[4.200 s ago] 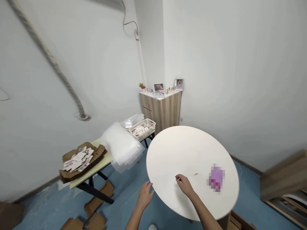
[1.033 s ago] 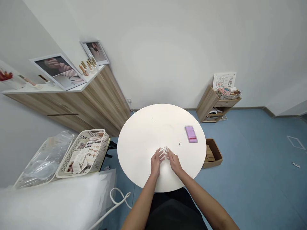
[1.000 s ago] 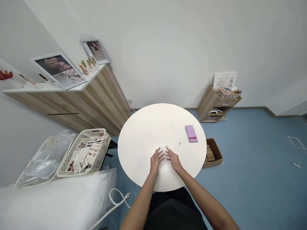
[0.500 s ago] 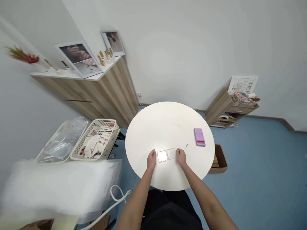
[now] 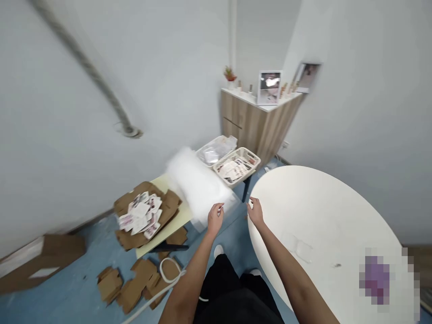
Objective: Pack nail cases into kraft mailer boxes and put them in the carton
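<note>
From the head camera, both hands are empty, held up with the fingers loosely spread and apart from each other. The left hand (image 5: 215, 219) hangs just in front of a blurred stack of white foam sheets (image 5: 197, 189), not clearly touching it. The right hand (image 5: 255, 212) sits by the rim of a round white counter (image 5: 320, 202); whether the fingertips touch it, I cannot tell.

Out on the counter lies a faint clear plastic case (image 5: 299, 249), well away from both hands, with a pixelated purple packet (image 5: 374, 276) nearer the far edge.

Beyond the foam, a pale yellow folding table (image 5: 177, 216) carries flattened cardboard (image 5: 141, 211) heaped with printed paper cards. A woven plastic basket of cards (image 5: 236, 165) stands past it, and cardboard pieces (image 5: 131, 283) litter the blue floor.
</note>
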Available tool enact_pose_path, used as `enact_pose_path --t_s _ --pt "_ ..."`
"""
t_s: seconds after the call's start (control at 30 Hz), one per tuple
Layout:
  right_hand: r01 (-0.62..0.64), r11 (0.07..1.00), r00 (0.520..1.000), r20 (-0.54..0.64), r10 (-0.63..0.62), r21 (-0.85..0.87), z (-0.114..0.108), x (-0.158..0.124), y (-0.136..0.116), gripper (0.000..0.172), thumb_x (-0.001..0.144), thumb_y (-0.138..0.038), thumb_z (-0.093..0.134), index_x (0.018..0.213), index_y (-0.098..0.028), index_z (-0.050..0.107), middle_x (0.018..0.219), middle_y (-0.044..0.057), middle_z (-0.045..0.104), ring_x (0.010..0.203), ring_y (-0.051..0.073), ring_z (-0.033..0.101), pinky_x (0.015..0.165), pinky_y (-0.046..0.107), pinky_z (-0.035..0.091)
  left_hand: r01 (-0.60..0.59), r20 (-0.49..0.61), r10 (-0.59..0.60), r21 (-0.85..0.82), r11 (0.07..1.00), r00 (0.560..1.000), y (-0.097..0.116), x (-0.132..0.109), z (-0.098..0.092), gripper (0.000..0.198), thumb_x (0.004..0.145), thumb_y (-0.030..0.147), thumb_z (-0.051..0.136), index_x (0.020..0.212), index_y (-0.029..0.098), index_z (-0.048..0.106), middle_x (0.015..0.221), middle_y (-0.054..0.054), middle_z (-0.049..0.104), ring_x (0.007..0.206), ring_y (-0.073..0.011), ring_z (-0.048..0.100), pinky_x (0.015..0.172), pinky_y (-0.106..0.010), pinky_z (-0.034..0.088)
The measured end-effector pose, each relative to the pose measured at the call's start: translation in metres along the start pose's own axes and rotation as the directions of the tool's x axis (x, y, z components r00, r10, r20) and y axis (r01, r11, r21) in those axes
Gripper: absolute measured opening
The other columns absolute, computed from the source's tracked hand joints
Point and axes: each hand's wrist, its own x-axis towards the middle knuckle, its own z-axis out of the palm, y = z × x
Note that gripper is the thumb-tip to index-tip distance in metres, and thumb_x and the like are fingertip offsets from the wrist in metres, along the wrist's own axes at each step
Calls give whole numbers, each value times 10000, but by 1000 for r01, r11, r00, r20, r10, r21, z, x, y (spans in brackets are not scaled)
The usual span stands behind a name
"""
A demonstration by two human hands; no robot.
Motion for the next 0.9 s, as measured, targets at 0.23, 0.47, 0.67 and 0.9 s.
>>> enact_pose_path --t_s 0.23,0.47,0.67,0.9 --pt "227 964 926 275 -258 141 112 11 -107 349 859 -315 483 1172 -200 585 1163 110 580 994 230 610 874 396 503 102 -351 -22 210 972 936 -52 -6 -127 284 916 260 428 1102 220 638 1096 -88 628 1098 -229 582 955 -403 494" --pt "309 924 788 483 -381 224 238 2 -216 466 845 -407 536 1264 -202 538 1201 114 570 1012 231 602 888 387 497 535 -649 -267 256 805 713 -122 -25 -244 731 855 503 554 1474 195 317 1547 -183 230 1440 -370 196 1132 -551 261" --pt "312 950 731 640 -236 -6 327 2 -291 756 780 -609 566 1370 -152 445 1331 170 509 1272 322 434 1047 420 353 693 -577 -466 261 673 670 -163 -19 -274 1035 720 686 632 1532 221 191 1620 -164 6 1464 -436 21 1131 -627 179" --pt "313 918 664 747 -28 -243 396 13 -315 851 722 -684 582 1353 -129 449 1361 221 463 1303 382 379 1030 471 331 717 -580 -466 334 612 668 -184 -1 -264 924 763 657 607 1519 267 246 1621 -153 61 1474 -400 29 1104 -695 114"
